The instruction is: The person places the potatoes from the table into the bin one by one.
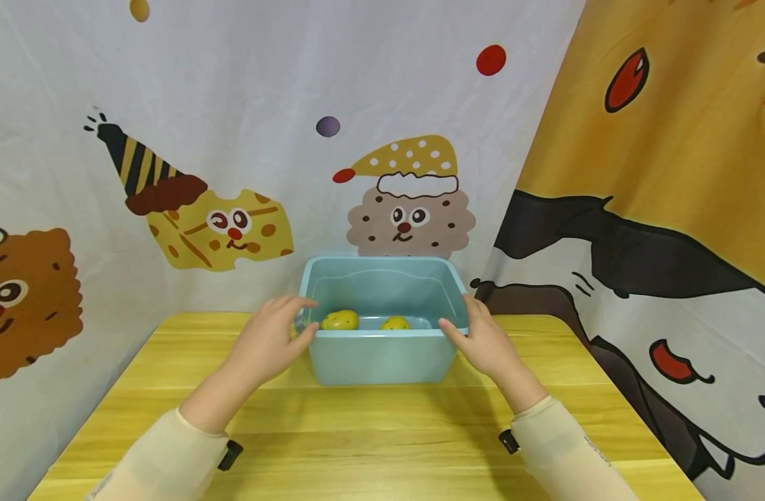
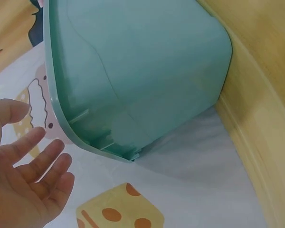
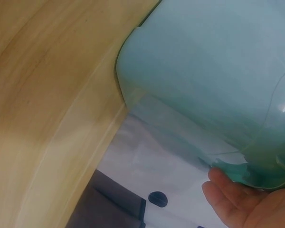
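A pale blue-green plastic bin (image 1: 382,358) stands on the wooden table, its open top facing up. Inside lie two yellow, dark-spotted potato-like things, one at the left (image 1: 340,320) and one nearer the middle (image 1: 395,323). My left hand (image 1: 271,339) is at the bin's left front corner; in the left wrist view its loosely bent fingers (image 2: 50,156) are apart from the rim, holding nothing. At the right side my right hand (image 1: 487,341) grips the rim, thumb over the front corner and fingers (image 3: 228,192) tucked under the edge.
The wooden table (image 1: 369,445) extends toward me from the bin. Close behind it hangs a white curtain (image 1: 244,104) printed with cartoon food, and an orange, black and white printed cloth (image 1: 576,160) hangs along the right side.
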### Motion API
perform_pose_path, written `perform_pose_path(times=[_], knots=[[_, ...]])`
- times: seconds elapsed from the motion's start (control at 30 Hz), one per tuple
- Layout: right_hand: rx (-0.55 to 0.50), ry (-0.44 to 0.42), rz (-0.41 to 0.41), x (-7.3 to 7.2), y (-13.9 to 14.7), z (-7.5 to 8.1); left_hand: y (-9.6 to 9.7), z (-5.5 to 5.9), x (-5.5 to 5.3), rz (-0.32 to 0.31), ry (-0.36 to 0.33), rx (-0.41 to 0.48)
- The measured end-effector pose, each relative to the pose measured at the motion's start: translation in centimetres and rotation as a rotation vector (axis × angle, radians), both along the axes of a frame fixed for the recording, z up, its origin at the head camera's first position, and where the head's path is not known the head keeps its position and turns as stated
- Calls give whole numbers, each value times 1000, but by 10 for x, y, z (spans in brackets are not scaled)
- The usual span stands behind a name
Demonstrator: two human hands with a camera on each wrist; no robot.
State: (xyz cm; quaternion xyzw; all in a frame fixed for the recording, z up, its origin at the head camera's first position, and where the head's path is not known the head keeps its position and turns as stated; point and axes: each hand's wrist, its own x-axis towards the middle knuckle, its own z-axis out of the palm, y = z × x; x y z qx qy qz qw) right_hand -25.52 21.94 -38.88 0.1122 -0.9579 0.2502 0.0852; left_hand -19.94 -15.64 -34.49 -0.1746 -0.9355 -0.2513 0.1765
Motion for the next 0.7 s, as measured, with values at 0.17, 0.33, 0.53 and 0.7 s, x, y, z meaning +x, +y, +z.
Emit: perform_pose_path(times=[0.17, 0.33, 0.53, 0.7], knots=[[-5, 3, -3, 2, 1, 0, -2, -5, 2, 16, -3, 23], [-6, -13, -8, 3, 3, 0, -6, -12, 5, 16, 13, 39], [26, 0, -8, 2, 2, 4, -10, -17, 8, 29, 33, 61], [52, 26, -8, 1, 3, 7, -13, -19, 7, 35, 48, 64]])
